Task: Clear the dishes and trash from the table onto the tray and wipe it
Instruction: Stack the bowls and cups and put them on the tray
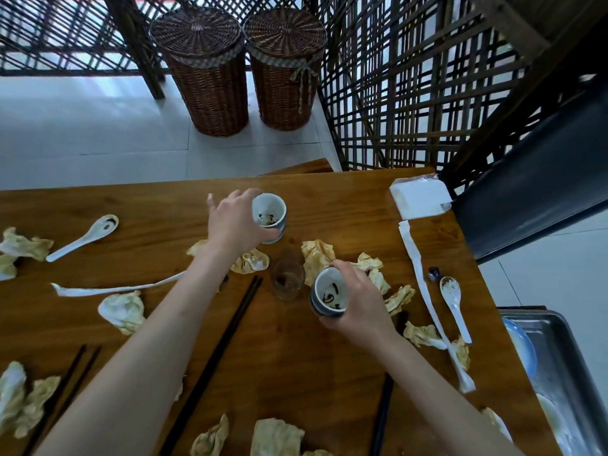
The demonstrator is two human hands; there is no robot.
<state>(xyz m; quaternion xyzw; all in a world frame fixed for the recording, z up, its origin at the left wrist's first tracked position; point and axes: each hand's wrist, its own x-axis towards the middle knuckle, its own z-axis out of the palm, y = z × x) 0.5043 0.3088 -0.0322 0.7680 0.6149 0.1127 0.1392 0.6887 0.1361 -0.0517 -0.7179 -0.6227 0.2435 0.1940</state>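
Her left hand [235,222] grasps a white cup [269,217] with dregs, far across the wooden table [296,373]. The right hand [355,301] grips a second, dark-sided cup [329,296], a small glass [287,278] just beside it; the metal tray [566,357] lies beyond its right.

A single wide-angle head view looks steeply down and forward from above the near edge of the wooden table [296,373]. It sits close over the tabletop, with the floor [82,126] and lattice screen [411,93] beyond the far edge, and a metal tray [566,350] at right.
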